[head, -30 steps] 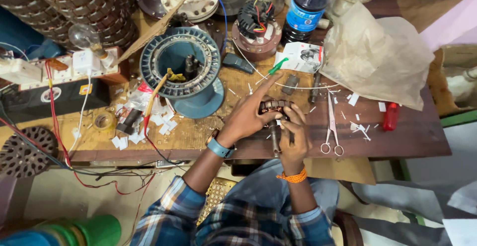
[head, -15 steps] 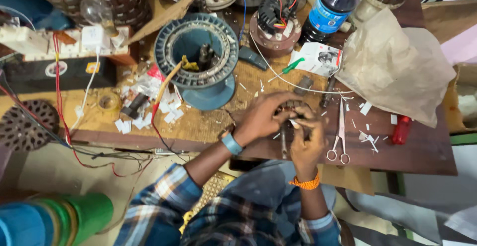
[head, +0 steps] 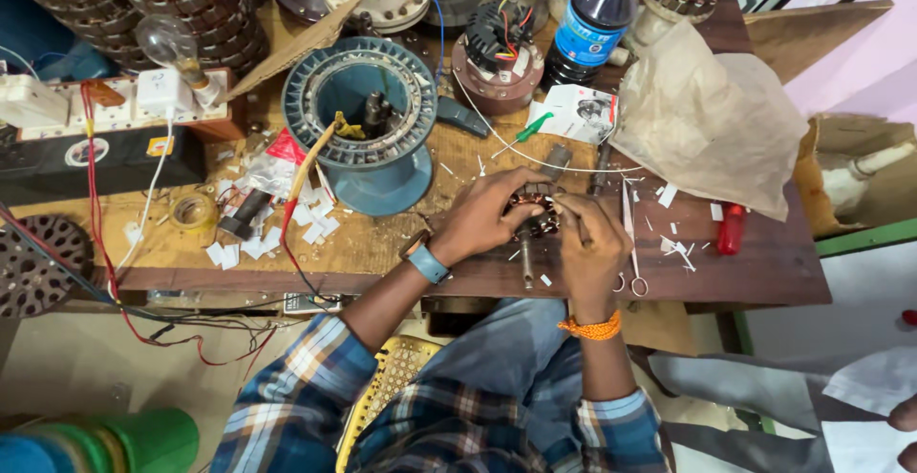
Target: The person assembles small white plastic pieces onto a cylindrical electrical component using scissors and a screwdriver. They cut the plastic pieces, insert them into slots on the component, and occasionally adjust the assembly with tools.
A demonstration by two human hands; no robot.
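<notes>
My left hand [head: 482, 220] grips a small motor armature [head: 531, 213] with copper windings, held just above the wooden workbench [head: 382, 244] near its front edge. Its metal shaft points down toward me. My right hand [head: 590, 244] is closed around a thin tool whose tip presses into the armature from the right. A blue watch sits on my left wrist and an orange thread band on my right wrist.
A blue stator housing [head: 366, 110] stands left of the hands. Scissors [head: 632, 244], a red-handled tool [head: 731, 227], a green screwdriver [head: 528, 129], a crumpled bag [head: 712, 119], a dark bottle [head: 592, 24], paper scraps and red wires [head: 95, 196] crowd the bench.
The view has shifted, so the bench and hands sit further right and lower. My hands stay together on the armature, with my right hand still working at its side.
</notes>
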